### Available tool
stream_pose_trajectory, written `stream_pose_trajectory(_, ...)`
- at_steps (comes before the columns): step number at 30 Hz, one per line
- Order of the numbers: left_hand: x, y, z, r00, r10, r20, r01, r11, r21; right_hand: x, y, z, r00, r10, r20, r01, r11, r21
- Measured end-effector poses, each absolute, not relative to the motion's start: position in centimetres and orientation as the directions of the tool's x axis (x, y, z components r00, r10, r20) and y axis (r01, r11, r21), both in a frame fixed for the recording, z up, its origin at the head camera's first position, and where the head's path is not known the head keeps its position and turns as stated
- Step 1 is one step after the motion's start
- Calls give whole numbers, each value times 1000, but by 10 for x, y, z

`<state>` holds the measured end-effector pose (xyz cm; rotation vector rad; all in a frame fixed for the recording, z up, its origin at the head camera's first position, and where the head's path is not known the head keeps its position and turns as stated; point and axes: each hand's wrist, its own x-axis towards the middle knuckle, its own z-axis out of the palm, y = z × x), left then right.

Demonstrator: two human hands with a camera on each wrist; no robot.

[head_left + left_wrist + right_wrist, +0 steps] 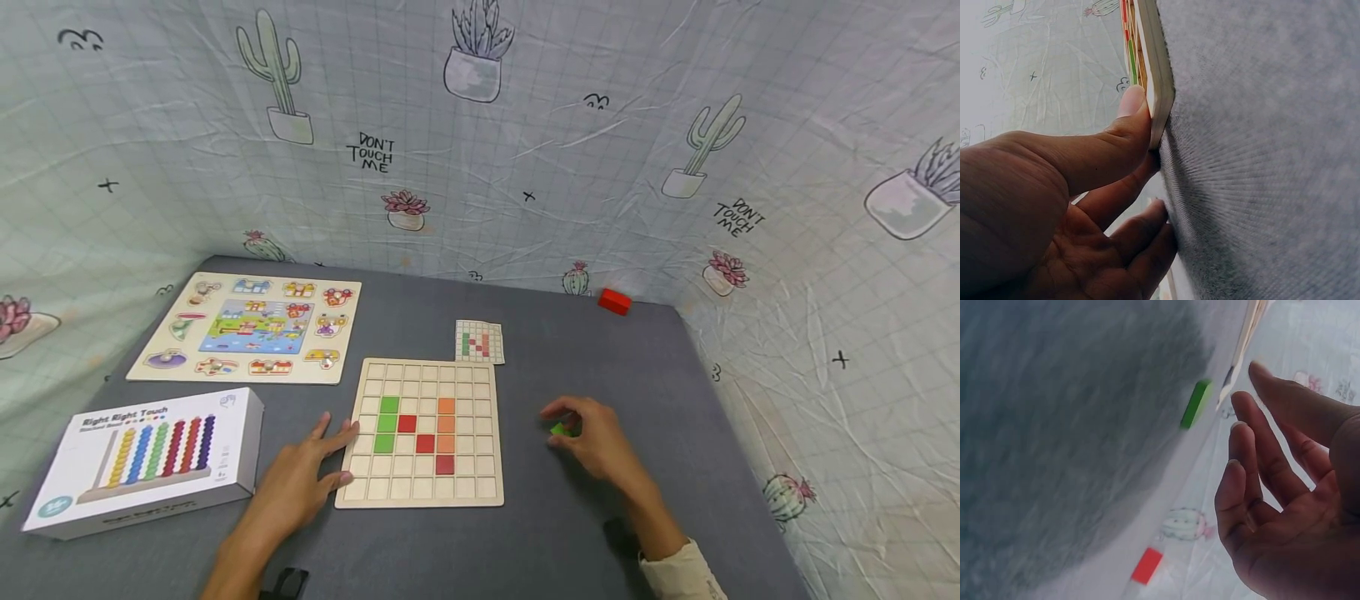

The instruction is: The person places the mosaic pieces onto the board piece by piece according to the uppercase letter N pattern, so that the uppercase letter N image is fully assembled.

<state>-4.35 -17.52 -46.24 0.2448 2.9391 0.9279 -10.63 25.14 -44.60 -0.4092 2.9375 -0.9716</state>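
Observation:
A square wooden grid board lies on the grey table with green, red and orange tiles in its cells. Along its left edge, my left hand rests with fingers spread; thumb and a fingertip touch the edge. The left wrist view shows the thumb against the board's side. Right of the board, my right hand hovers over a loose green tile. In the right wrist view that green tile lies on the table, apart from the loosely bent fingers.
A small pattern card touches the board's top right corner. Far right stands a red block. A picture puzzle board and a white boxed toy are on the left. A printed cloth hangs behind the table.

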Motion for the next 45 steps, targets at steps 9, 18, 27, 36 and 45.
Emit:
stream_pose_trajectory(9, -43, -176, -464, -985, 170, 6, 143, 809, 570, -110, 260, -449, -976, -217, 18, -193, 825, -532)
stream_pose_trajectory(18, -42, -176, -463, -985, 171, 7, 144, 807, 572, -113, 260, -448, -965, -261, 8, -228, 826, -516)
stream_pose_trajectory(27, -44, -176, -464, -985, 174, 3, 144, 811, 567, -115, 256, -446, -932, -361, 34, -330, 804, -495)
stream_pose_trajectory(36, -43, -176, -463, -985, 173, -3, 140, 811, 569, -110, 239, -434, -916, -401, 26, -347, 755, -557)
stream_pose_trajectory(45, -44, -176, -463, -985, 170, 1, 140, 806, 576, -102, 208, -434, -918, -393, 61, -344, 708, -616)
